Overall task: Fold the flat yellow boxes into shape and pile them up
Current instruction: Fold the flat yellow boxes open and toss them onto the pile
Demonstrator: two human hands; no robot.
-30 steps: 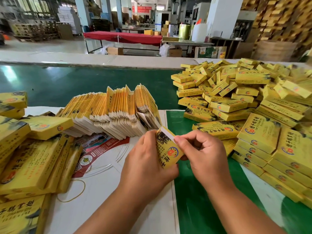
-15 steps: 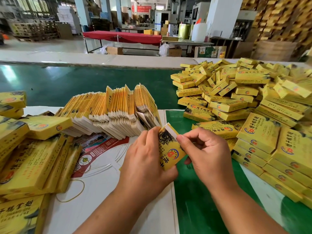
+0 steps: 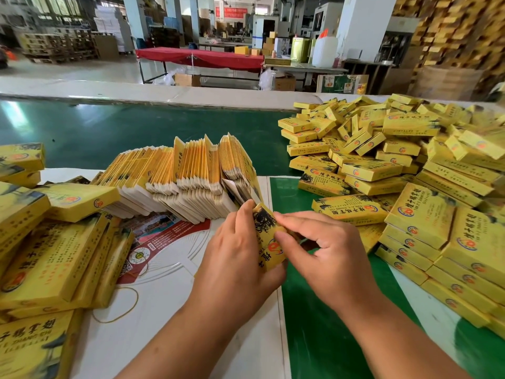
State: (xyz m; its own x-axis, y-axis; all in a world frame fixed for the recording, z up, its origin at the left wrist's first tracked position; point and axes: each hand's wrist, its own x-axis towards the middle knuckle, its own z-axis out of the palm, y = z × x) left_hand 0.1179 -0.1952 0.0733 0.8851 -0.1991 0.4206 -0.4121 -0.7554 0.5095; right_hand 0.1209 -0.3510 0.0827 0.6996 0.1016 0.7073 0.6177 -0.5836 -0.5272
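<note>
A small yellow box (image 3: pixel 269 236) with black and red print stands on end between my hands, above the table's near middle. My left hand (image 3: pixel 235 255) grips it from the left, fingers curled round its back. My right hand (image 3: pixel 322 250) pinches its top right edge with thumb and forefinger. Behind them a long row of flat yellow boxes (image 3: pixel 185 170) leans on edge. A big heap of folded yellow boxes (image 3: pixel 396 165) fills the right side of the table.
More yellow boxes (image 3: pixel 52 258) lie stacked at the left. A printed sheet (image 3: pixel 153 236) and a rubber band (image 3: pixel 117 305) lie on white cardboard (image 3: pixel 169 310). The green belt (image 3: pixel 109 132) runs behind, and green matting (image 3: pixel 322 324) lies under my right arm.
The white end flap that stuck up from the box is now down. My right fingers have moved onto the box's top end, and both hands sit slightly closer together.
</note>
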